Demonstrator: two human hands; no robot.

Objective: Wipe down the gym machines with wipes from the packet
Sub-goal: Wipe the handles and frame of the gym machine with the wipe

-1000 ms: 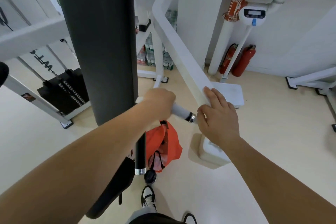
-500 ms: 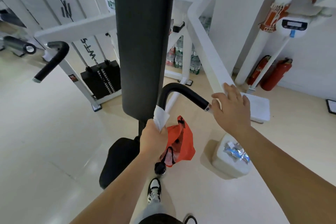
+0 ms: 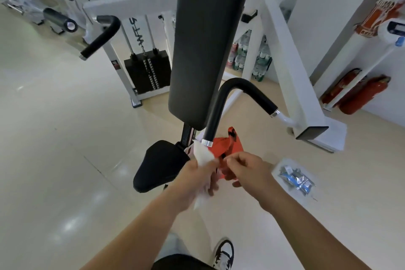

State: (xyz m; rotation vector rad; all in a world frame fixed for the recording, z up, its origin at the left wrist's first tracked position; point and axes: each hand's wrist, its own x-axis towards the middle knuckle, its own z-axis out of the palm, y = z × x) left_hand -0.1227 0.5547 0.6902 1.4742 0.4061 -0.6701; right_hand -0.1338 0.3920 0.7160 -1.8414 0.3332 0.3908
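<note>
**Hands.** My left hand grips a white wipe, bunched around the lower end of the black bent handle, just under its chrome collar. My right hand is just beside the left with its fingers curled and the thumb and forefinger close together near the wipe's edge. I cannot tell whether it pinches the wipe, the orange bag behind it, or nothing.

**Task items.** The wipe packet, blue and silver foil, lies on a white box on the floor, just to the right of my right hand. The only wipe I can see is the one in my left hand.

**Machine.** The back pad stands upright above both hands. The seat is just left of my left hand. A second handle projects well to the upper left, with the weight stack beyond it.

**Progress.** In my judgement the task is at an early to middle stage. The wipe is at the very end of this handle, which suggests that grip is nearly covered. Nothing shows whether the second handle, back pad or seat have been wiped, so I count them as outstanding. The other machines at the far left also appear to need doing.
</note>
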